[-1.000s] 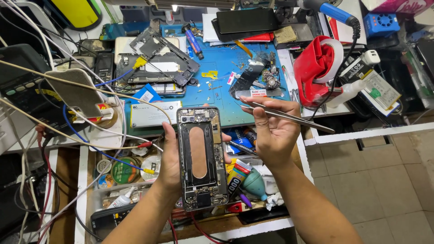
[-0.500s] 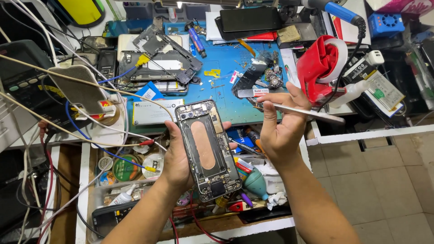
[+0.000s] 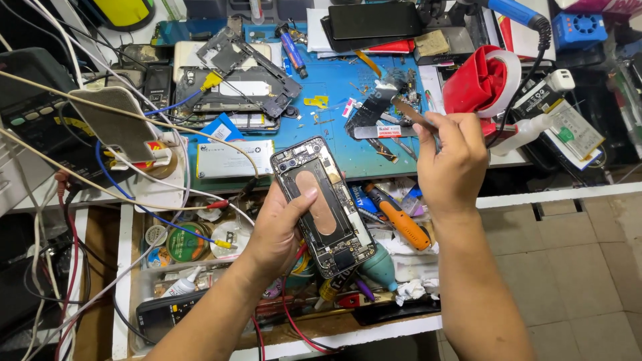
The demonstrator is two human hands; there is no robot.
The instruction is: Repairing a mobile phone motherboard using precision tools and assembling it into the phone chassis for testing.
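A: What is the left hand (image 3: 281,230) carrying?

B: An opened smartphone (image 3: 324,207) with its back cover off, the circuit boards and a long tan oval pad bare. The hand holds it in the air above the cluttered drawer (image 3: 200,281), just in front of the blue work mat (image 3: 334,87). The fingers are wrapped round it, clamped on the long edges, with the thumb lying along the near side.

A: How would you expect it to handle?

B: Light and stiff, I judge, but fragile: the exposed parts look easy to scratch or bend. The frame edges seem the safe place to grip, as this hand does, keeping off the boards and the pad.

A: And the right hand (image 3: 451,164)?

B: It is raised over the mat's near edge, wrist bent, back of the hand to the camera. Its fingers are pinched together on thin metal tweezers (image 3: 408,113), whose tip points up and left toward the small parts on the mat.

A: How do the arms sit?

B: Both forearms rise from the bottom of the view, the left angled inward, the right nearly upright, the two hands apart.
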